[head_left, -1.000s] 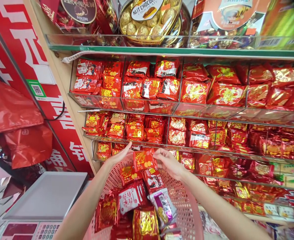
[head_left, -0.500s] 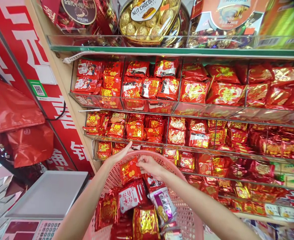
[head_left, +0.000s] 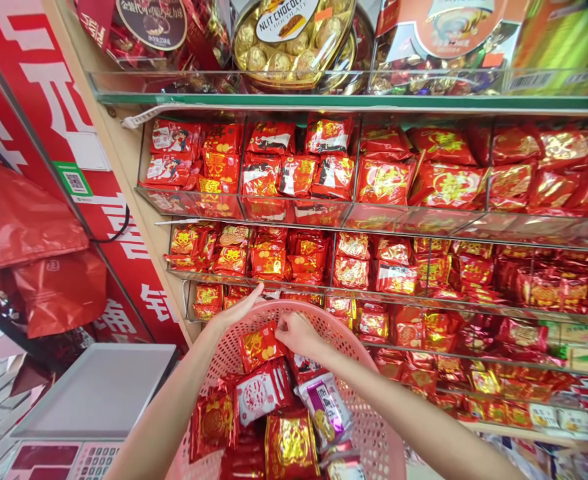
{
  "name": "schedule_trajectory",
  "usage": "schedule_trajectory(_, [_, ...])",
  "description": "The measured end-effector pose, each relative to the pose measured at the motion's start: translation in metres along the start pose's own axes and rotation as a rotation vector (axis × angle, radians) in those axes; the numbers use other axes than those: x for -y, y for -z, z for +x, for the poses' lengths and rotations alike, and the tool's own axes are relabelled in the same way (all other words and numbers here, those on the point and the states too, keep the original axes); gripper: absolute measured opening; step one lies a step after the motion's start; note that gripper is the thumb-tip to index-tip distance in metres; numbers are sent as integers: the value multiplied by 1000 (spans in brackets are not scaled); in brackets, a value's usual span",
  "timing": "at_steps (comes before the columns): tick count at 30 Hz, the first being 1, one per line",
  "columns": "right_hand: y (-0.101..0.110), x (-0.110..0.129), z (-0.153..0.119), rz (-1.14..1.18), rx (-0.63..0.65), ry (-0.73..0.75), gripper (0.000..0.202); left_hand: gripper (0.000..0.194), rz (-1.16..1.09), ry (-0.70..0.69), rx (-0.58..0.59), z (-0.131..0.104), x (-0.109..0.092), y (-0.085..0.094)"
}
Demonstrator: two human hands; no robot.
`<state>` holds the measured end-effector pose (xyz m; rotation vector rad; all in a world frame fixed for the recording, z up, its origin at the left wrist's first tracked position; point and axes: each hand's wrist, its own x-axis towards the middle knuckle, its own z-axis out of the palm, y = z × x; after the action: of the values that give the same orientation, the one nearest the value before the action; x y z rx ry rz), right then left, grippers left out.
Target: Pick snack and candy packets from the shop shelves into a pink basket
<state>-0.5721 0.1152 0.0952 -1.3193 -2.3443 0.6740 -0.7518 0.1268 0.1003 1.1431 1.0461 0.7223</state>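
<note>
A pink perforated plastic basket (head_left: 374,393) holds several small wrapped snack packets. My left hand (head_left: 239,310) rests along its far left rim, fingers stretched out flat against the edge. Inside, my right hand (head_left: 298,335) is closed, thumb and fingers pinching the right edge of a red packet (head_left: 259,345) with gold print. Below that packet lie a white-and-red packet (head_left: 261,395), a purple-and-white packet (head_left: 325,408) and a shiny gold-and-red packet (head_left: 292,443). A red packet with a dark figure (head_left: 307,367) is partly hidden under my right wrist.
Tiered shelves with clear dividers (head_left: 399,223) carry rows of red and gold packets beyond the basket. Boxed chocolates (head_left: 294,47) stand on the glass shelf (head_left: 324,101) above. A weighing scale (head_left: 99,390) is at left, near red bags (head_left: 59,287).
My right hand has turned slightly, its fingers curling more tightly at the packet's edge. The left hand stays on the rim. The view has shifted a little.
</note>
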Motion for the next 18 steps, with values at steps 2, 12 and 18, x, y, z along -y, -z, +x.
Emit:
schedule_trajectory(2, [2,2,-2,-60,9,-27,9,68,10,0,-21,1,2,1])
schedule_trajectory(12, [18,4,-1,-123,-105,8,15,62,-8,12,5,-8,-6,-5])
schedule_trajectory(18, [58,14,27,51,-383,127,14,68,17,-5,35,-6,-3,-1])
